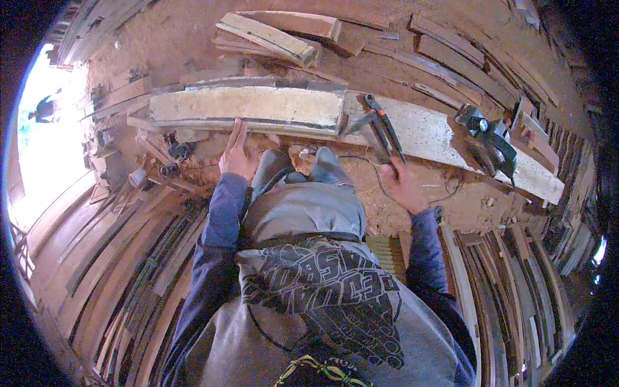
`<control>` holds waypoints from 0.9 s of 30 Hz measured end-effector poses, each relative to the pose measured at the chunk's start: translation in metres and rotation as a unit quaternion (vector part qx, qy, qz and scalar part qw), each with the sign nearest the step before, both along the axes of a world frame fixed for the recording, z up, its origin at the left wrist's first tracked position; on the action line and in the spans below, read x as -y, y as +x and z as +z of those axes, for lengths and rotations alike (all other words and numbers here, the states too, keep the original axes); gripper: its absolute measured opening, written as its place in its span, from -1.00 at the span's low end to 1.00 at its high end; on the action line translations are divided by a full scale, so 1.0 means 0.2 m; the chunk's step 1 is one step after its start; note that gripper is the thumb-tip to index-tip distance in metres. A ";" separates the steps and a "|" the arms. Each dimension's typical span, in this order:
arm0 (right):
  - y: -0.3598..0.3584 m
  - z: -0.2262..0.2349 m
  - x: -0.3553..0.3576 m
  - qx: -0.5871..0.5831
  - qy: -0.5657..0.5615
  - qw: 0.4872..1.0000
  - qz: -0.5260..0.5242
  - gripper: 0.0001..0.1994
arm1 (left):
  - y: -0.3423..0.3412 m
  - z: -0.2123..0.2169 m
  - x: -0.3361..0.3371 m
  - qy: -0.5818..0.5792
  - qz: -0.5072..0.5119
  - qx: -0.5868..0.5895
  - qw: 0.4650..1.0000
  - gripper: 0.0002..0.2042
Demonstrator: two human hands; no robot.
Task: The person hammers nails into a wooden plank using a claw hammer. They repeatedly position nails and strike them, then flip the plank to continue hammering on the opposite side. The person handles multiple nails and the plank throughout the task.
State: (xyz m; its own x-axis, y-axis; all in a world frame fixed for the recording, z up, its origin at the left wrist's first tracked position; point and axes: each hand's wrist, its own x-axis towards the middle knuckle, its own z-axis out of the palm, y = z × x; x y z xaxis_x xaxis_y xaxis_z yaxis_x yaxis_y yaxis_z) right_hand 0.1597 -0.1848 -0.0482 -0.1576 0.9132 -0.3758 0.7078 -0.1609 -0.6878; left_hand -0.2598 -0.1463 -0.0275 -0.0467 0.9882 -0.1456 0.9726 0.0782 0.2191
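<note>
A thick pale wooden beam (248,105) with dark edges lies crosswise before me. My left hand (238,157) rests against its near edge, fingers stretched out and touching the wood. To the right of the beam's end, my right hand (405,185) is closed round the handle of a hammer (361,124), whose head is smeared by motion beside that end. Pincers with orange and black handles (382,122) lie on the long pale plank (422,126), partly behind the hammer.
A black power tool (488,138) sits farther right on the plank. Loose boards (267,39) lie on the brown dirt ground beyond. Stacked wood strips (129,271) fill the left side, with more strips (509,290) at the right. A cable (380,177) runs near my right hand.
</note>
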 end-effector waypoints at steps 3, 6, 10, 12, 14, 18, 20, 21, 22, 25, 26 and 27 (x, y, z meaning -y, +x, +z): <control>0.15 0.07 -0.03 0.024 0.112 0.993 -0.036 -0.57 | 0.01 -0.01 0.00 -0.011 0.020 0.011 1.000 -0.31; 0.15 0.20 -0.08 -0.038 -0.121 0.986 -0.104 -0.57 | 0.02 0.00 0.00 -0.007 0.017 0.005 1.000 -0.32; -0.12 0.18 -0.15 -0.036 -0.032 0.999 -0.010 -0.57 | 0.02 0.03 -0.02 -0.046 0.035 0.016 0.998 -0.27; -0.35 0.06 -0.14 -0.047 0.003 0.999 0.005 -0.57 | 0.02 0.05 -0.03 -0.083 0.054 0.029 0.995 -0.22; -0.46 -0.02 -0.13 -0.041 0.025 0.999 -0.003 -0.58 | 0.03 0.06 -0.03 -0.092 0.066 0.044 0.993 -0.20; -0.44 -0.01 -0.10 -0.047 0.003 0.999 -0.022 -0.57 | 0.02 0.07 -0.01 -0.039 0.024 0.019 0.999 -0.29; -0.34 0.07 -0.09 -0.060 0.034 0.997 -0.040 -0.54 | 0.01 0.05 0.00 -0.020 0.019 0.038 0.999 -0.29; -0.30 0.10 -0.09 -0.040 -0.007 0.998 -0.056 -0.52 | 0.01 0.04 0.00 -0.023 0.021 0.041 0.999 -0.30; -0.27 0.12 -0.08 -0.020 -0.047 0.996 -0.072 -0.49 | 0.00 0.03 0.01 -0.032 0.024 0.047 0.998 -0.31; -0.23 0.14 -0.07 -0.014 -0.041 0.997 -0.065 -0.45 | -0.04 0.00 0.01 -0.026 0.012 0.063 0.998 -0.35; -0.25 0.13 -0.06 -0.021 -0.028 0.998 -0.058 -0.44 | -0.07 -0.01 0.01 -0.016 0.000 0.066 0.998 -0.37; -0.29 0.11 -0.06 -0.008 -0.021 0.999 -0.036 -0.45 | -0.10 -0.02 0.00 -0.032 -0.014 0.053 0.998 -0.39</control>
State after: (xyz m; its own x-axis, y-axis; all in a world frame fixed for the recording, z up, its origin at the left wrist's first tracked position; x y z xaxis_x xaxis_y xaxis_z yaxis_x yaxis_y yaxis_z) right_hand 0.1017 -0.1734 -0.0262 -0.0982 0.9060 -0.4117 0.6816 -0.2402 -0.6911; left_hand -0.2788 -0.1465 -0.0316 -0.0008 0.9774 -0.2112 0.9460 0.0692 0.3167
